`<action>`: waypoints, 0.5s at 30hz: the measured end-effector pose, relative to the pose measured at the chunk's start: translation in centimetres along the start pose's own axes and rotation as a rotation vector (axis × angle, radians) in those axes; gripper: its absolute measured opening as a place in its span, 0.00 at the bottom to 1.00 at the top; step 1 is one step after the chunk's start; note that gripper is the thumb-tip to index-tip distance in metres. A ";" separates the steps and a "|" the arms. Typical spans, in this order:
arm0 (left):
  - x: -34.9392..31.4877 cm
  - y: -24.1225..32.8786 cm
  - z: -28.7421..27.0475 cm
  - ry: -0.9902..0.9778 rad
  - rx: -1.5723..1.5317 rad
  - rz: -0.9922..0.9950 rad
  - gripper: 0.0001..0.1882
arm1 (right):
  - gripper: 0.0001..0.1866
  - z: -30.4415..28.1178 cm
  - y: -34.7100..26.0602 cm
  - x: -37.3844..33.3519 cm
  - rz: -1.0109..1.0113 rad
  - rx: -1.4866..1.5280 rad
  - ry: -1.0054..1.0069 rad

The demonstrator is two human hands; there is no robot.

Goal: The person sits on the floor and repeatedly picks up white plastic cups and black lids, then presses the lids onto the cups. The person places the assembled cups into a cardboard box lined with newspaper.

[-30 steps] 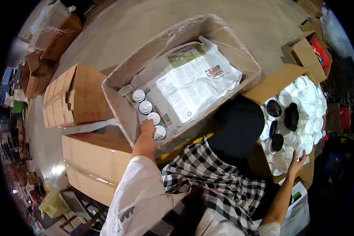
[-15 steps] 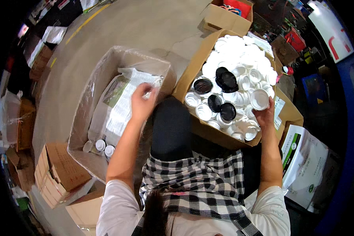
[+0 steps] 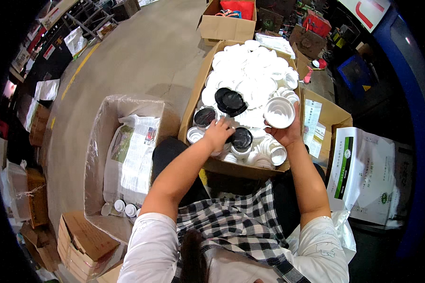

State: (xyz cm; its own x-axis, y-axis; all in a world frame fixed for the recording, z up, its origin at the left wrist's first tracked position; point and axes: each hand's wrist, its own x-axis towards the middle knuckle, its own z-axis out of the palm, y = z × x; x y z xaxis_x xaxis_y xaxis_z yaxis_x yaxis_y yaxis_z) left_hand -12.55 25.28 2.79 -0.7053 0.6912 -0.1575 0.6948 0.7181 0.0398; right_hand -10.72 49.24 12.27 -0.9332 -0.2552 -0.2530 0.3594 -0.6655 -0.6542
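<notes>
A cardboard box (image 3: 192,111) in front of me is heaped with white plastic lids (image 3: 250,70), with several black lids (image 3: 230,101) on top. My right hand (image 3: 290,133) is closed around the side of a round white lid (image 3: 279,113), its ringed hollow face turned up, at the box's right side. Over the near left part of the heap, my left hand (image 3: 217,134) has its fingers apart and reaches down beside a black lid (image 3: 242,137). Its fingertips partly cover the lids there, and I see nothing held in it.
On the left stands a plastic-lined box (image 3: 95,160) with printed paper (image 3: 134,155) and a few white-capped containers (image 3: 120,205) inside. Another carton (image 3: 229,27) with red contents is beyond the heap. A white printed package (image 3: 363,174) lies at the right, and folded cardboard (image 3: 85,243) at lower left.
My left hand has moved right, from above the papered box to the lids. The right hand still holds the white lid. The whole view has shifted, and both boxes appear further left.
</notes>
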 end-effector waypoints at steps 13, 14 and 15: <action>-1.5 -0.4 -1.0 0.414 -0.467 -0.502 0.10 | 0.35 1.5 -0.8 -1.7 -0.096 -0.116 0.092; -2.1 -0.5 -1.3 0.486 -0.475 -0.564 0.09 | 0.35 1.6 -0.7 -1.9 -0.081 -0.129 0.112; -2.1 -1.2 -0.3 0.596 -0.536 -0.613 0.11 | 0.35 1.4 -0.5 -1.9 -0.058 -0.113 0.082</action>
State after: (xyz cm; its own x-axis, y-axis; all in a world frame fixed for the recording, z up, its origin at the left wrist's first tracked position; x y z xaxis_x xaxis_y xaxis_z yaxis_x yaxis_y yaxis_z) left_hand -11.95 22.94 3.37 -0.9768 0.0129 0.2137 0.1372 0.8039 0.5787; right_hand -9.14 49.04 14.07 -0.9508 -0.1572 -0.2671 0.3071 -0.5934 -0.7440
